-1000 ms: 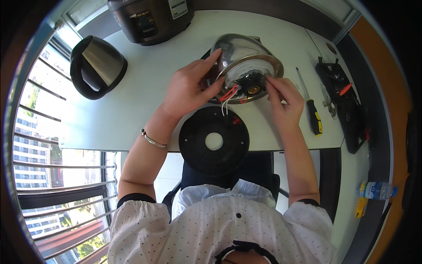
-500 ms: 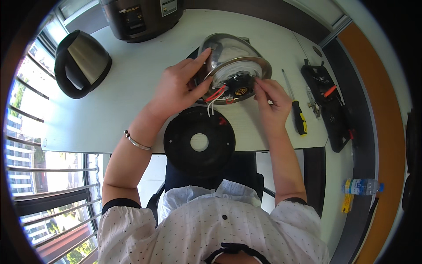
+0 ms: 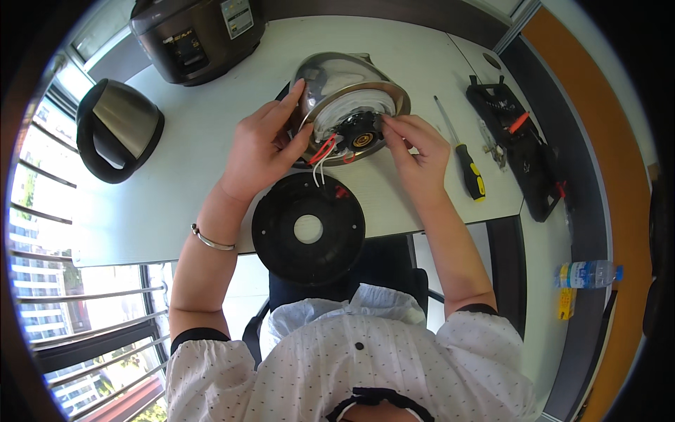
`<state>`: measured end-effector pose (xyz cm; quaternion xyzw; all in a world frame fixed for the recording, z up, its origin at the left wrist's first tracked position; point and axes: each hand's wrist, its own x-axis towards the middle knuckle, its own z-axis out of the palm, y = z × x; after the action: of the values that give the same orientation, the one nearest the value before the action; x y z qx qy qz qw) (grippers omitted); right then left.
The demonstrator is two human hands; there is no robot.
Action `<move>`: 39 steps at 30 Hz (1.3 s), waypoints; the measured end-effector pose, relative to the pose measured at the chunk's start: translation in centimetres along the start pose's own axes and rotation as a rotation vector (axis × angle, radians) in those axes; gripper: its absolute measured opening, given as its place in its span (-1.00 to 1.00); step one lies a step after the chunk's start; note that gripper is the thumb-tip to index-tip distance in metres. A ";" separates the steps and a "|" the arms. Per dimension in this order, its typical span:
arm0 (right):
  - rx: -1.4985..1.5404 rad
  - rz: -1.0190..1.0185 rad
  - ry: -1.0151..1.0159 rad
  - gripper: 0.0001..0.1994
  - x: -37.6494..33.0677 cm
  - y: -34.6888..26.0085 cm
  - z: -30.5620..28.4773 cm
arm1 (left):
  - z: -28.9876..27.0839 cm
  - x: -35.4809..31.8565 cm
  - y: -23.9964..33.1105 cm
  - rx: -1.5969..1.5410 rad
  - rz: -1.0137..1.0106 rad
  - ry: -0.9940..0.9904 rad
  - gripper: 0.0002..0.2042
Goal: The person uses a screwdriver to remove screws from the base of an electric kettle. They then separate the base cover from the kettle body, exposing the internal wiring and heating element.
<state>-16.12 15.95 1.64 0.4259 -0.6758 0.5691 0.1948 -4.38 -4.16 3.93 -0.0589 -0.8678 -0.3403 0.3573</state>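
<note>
A steel kettle body (image 3: 344, 81) lies on its side on the white table (image 3: 176, 183), its open underside facing me with a black round part (image 3: 361, 133) and red and white wires (image 3: 322, 155) showing. My left hand (image 3: 264, 144) grips the kettle's left rim. My right hand (image 3: 416, 148) pinches at the black part on the underside. A black round base cover (image 3: 308, 228) lies flat at the table's front edge, just below both hands.
A second black-and-steel kettle (image 3: 116, 130) sits at the left. A dark rice cooker (image 3: 200, 32) stands at the back. A yellow-and-black screwdriver (image 3: 464, 158) lies right of my right hand, with a black tool case (image 3: 524, 151) beyond. A water bottle (image 3: 587, 274) lies on the floor.
Both hands have stayed on the kettle body; my view has shifted, so everything sits a little lower and left. My right fingers have moved slightly onto the black part.
</note>
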 end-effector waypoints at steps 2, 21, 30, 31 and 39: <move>0.014 0.006 0.005 -0.88 0.0 0.0 0.1 | -0.1 0.0 0.1 0.017 -0.003 -0.005 -0.49; 0.082 0.108 0.018 -0.91 -0.1 -0.7 -0.5 | 0.2 0.3 0.5 0.087 -0.033 -0.005 -0.49; 0.647 0.786 -0.071 -0.85 0.9 -1.1 -1.3 | 0.6 0.1 0.4 0.050 -0.034 0.016 -0.48; 0.666 0.810 -0.098 -0.84 1.0 -1.0 -1.5 | 0.6 0.2 0.5 0.052 -0.032 0.016 -0.48; 0.843 0.968 -0.156 -0.80 1.2 -0.4 -1.8 | 0.7 0.0 0.3 0.043 -0.037 0.025 -0.47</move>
<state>-16.83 17.26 3.28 0.1531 -0.5219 0.7768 -0.3174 -4.69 -3.49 3.76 -0.0309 -0.8713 -0.3289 0.3630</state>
